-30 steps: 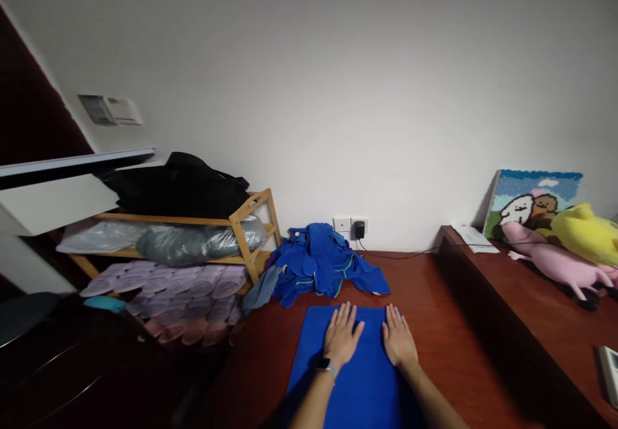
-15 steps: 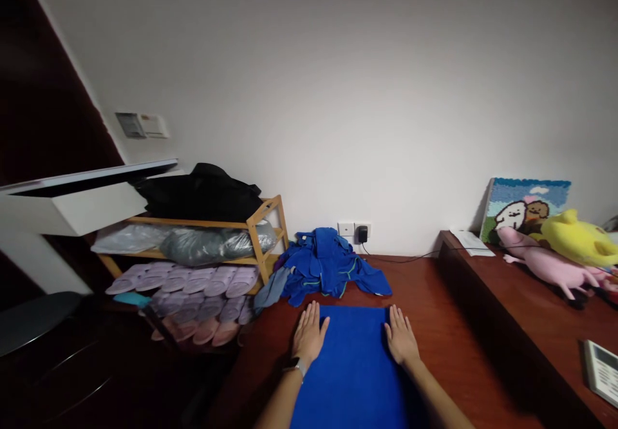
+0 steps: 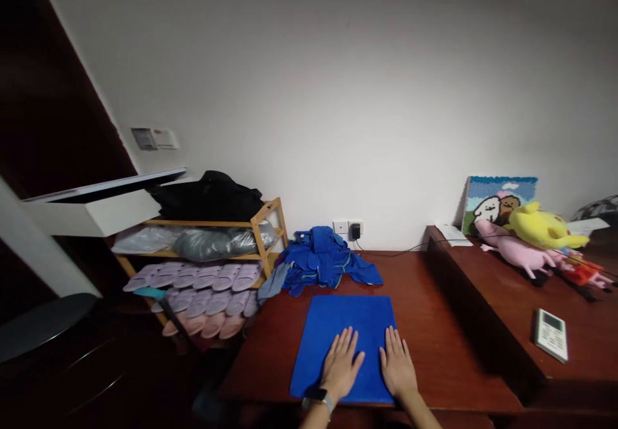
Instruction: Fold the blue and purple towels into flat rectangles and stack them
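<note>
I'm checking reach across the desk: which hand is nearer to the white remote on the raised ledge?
Right. The right hand lies flat on the blue cloth, on the side toward the remote; the left hand lies beside it, farther away.

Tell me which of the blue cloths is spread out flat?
The blue cloth under both hands, left hand and right hand, lies flat and squared. The other blue cloths sit crumpled in a heap by the wall.

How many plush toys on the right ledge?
3: yellow plush at the back, pink plush in front of it, red plush partly hidden at the right; more may be hidden.
</note>
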A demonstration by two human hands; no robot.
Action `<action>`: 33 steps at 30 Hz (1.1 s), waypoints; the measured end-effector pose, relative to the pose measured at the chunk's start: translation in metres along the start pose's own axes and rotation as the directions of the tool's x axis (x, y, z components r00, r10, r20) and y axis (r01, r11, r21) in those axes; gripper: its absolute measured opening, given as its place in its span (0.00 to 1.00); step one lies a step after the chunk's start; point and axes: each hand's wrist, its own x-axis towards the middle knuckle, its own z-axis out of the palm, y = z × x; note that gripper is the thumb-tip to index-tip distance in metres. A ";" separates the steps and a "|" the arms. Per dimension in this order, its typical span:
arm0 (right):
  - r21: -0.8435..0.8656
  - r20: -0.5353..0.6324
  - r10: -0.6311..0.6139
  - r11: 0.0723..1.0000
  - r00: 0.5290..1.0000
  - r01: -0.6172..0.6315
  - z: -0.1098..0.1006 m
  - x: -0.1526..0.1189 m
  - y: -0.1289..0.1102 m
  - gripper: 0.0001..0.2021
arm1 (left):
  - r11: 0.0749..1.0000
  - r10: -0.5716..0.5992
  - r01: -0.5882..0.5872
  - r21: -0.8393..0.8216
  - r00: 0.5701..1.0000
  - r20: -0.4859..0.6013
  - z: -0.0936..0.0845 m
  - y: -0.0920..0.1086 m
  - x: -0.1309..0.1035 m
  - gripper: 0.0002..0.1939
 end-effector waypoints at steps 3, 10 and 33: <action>0.009 -0.012 0.007 1.000 1.000 -0.006 -0.002 0.000 -0.002 0.34 | 0.985 -0.161 0.161 0.059 0.987 -0.006 -0.014 -0.052 -0.034 0.34; -0.072 0.035 0.045 0.997 0.998 -0.043 -0.017 -0.007 -0.015 0.33 | 0.962 -0.256 0.255 0.097 0.967 -0.001 -0.022 -0.107 -0.089 0.36; 0.008 -0.103 -0.090 0.996 0.991 0.092 0.029 -0.040 0.012 0.34 | 0.960 -0.278 0.274 0.065 0.958 0.066 -0.028 -0.083 -0.074 0.40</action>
